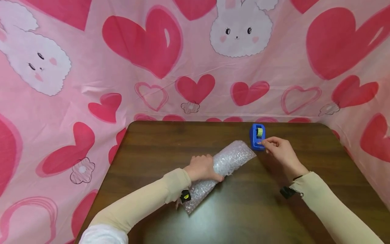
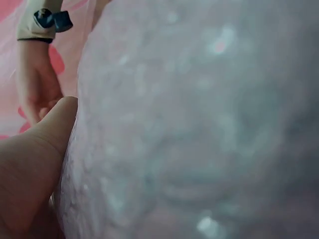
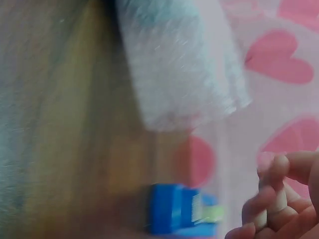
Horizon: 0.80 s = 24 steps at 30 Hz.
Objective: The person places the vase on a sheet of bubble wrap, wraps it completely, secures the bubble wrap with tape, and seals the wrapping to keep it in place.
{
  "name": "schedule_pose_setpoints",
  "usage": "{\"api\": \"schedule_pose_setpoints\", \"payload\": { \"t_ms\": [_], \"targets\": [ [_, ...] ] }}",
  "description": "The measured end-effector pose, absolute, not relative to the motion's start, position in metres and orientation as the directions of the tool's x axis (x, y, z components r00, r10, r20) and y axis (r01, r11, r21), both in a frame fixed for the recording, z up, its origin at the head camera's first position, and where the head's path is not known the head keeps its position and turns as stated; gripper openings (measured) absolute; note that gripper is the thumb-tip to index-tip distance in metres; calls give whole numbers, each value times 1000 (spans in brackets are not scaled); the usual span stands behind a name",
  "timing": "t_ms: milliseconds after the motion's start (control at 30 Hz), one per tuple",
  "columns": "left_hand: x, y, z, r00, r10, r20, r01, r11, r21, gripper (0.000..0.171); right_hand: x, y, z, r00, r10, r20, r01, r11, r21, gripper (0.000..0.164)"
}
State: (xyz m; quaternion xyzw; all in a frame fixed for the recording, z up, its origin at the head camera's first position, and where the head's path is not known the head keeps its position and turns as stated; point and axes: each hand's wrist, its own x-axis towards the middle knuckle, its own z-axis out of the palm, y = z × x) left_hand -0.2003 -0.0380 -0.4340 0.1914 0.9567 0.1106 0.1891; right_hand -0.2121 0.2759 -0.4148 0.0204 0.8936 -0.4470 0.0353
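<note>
A roll-shaped bundle of clear bubble wrap (image 1: 233, 157) lies slantwise on the table, something pale bluish showing through it. My left hand (image 1: 201, 167) grips the bundle around its middle from above, its thumb on the near side. In the left wrist view the bubble wrap (image 2: 189, 124) fills most of the picture beside the thumb. At the far end of the bundle stands a blue tape dispenser (image 1: 254, 135) with a yellowish-green roll core. My right hand (image 1: 281, 152) is at the dispenser's front, thumb and forefinger pinching the tape end, which is hard to make out.
The brown wooden table (image 1: 152, 142) has rounded far corners. Behind and beside it hangs a pink cloth (image 1: 195, 61) with hearts and rabbits. Both wrists wear dark bands with small cameras.
</note>
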Motion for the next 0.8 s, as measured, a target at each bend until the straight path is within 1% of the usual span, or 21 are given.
{"api": "schedule_pose_setpoints", "payload": {
  "t_ms": [133,233,333,433,633,800],
  "targets": [
    [-203,-40,-433,-858,383,-343,291,912,290,77,-205,263,-396,-997,-50,66,-83,611,-787,38],
    [-205,-41,-433,-858,367,-360,263,915,306,85,-197,251,-385,-989,-85,119,-146,605,-783,32],
    [-205,-41,-434,-858,358,-367,244,914,323,93,-189,237,-379,-983,-128,135,-185,591,-785,27],
    [-205,-41,-435,-863,360,-355,248,913,323,96,-182,225,-377,-972,-193,132,-219,553,-803,24],
    [-203,-40,-434,-871,367,-327,264,911,318,89,-174,206,-383,-925,-358,129,-284,424,-860,24],
    [-202,-38,-431,-866,374,-331,270,908,320,84,-172,198,-400,-895,-426,135,-311,377,-873,26]
  ]
}}
